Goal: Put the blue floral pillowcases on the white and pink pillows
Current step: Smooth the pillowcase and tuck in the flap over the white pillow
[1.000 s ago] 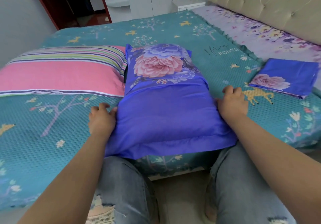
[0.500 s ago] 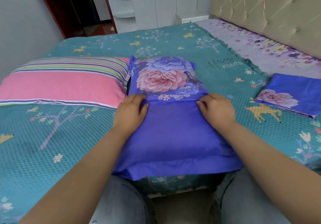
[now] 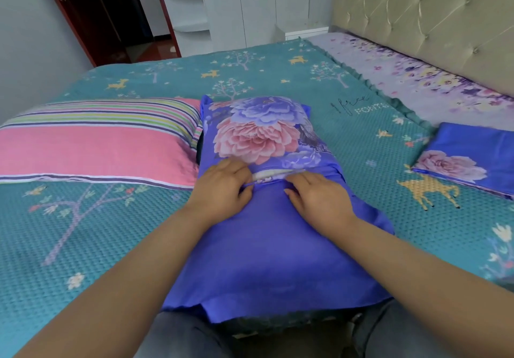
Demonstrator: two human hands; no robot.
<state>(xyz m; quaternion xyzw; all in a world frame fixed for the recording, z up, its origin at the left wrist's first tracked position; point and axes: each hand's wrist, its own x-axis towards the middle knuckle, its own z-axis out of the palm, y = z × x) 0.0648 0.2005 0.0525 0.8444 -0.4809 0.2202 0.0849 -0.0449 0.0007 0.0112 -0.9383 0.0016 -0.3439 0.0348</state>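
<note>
The main risk, as we judge it, lies at the opening in the middle of the blue floral pillowcase: if we tug the plain blue edge toward us while the flap on the far side of our fingers stays slack, the white pillow showing in the gap could bulge out or the overlap could bunch instead of lying flat. Our left hand has its fingers curled, thumb and forefinger pinching the thin blue hem just at its fingertips; our right hand lies beside it with fingers bent onto the same hem, though we cannot tell whether they pinch it or only press on it. A sliver of white filling sits directly beyond both sets of fingertips, between them and the floral panel, so this case holds its pillow, nearly all of it covered. A hard pull could also drag the whole cased pillow off the bed edge nearest us, since its near end already overhangs. Well left of our left fingers lies the pink striped pillow, bare, touching the cased one. Well right of our right fingers lies the second pillowcase, folded and flat, apparently holding nothing.
</note>
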